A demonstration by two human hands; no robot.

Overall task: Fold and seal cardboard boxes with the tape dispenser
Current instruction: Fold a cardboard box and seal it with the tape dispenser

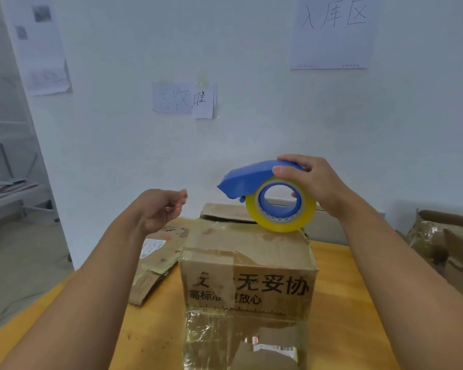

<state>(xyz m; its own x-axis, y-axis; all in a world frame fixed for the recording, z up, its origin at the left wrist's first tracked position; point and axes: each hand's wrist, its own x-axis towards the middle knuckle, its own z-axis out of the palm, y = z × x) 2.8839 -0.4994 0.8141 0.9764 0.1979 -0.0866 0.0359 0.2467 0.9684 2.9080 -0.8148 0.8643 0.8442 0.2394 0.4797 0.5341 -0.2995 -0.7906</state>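
A closed brown cardboard box with black printed characters and old tape strips stands in the middle of the wooden table. My right hand grips a blue tape dispenser holding a yellow tape roll, with the roll's lower edge at the far end of the box top. My left hand hovers left of the box, palm up, fingers loosely curled, holding nothing.
A flattened cardboard piece lies on the table left of the box. More worn cardboard boxes sit at the right edge. A white wall with paper signs is just behind the table. Metal shelving stands at far left.
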